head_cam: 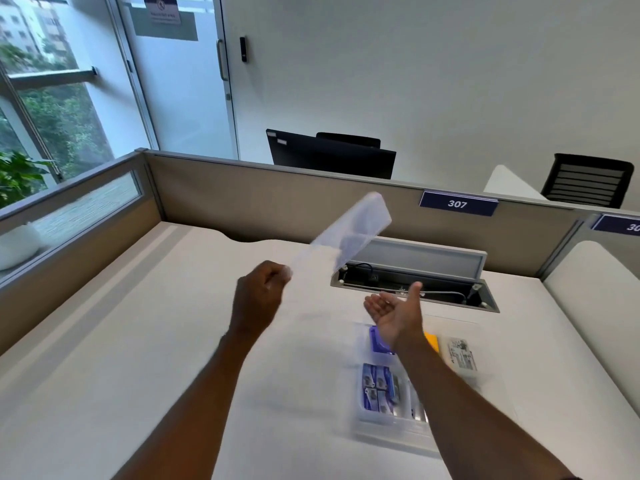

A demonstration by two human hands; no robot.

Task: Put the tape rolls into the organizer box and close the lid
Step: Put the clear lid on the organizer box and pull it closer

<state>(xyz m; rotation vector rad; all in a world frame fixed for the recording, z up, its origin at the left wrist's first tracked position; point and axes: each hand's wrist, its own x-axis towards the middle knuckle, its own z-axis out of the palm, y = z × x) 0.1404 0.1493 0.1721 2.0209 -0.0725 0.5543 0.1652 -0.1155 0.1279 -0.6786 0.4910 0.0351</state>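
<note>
A clear, flat rectangular plastic lid (349, 233) is held up in the air above the white worktop (138, 341), tilted so its far end rises toward the beige cubicle partition (277, 199). The left hand (258, 299) grips its near corner, fingers (277, 275) curled tight on the plastic edge — the lid is motion-blurred, so the exact contact is hard to read. The right hand (394, 313) hovers palm-up to the right, fingers spread apart and holding nothing, just in front of the open grey cable tray (415, 282) set into the worktop.

Below the right forearm lies the clear plastic organizer box (388, 427), uncovered. Its compartments hold blue-labelled packs (375, 386), a purple item (377, 339), a yellow piece (431, 339) and a black-and-white printed card (462, 355) — whether any of these are tape rolls cannot be told from the blur. A blue sign reading 307 (458, 203) hangs on the partition behind.
</note>
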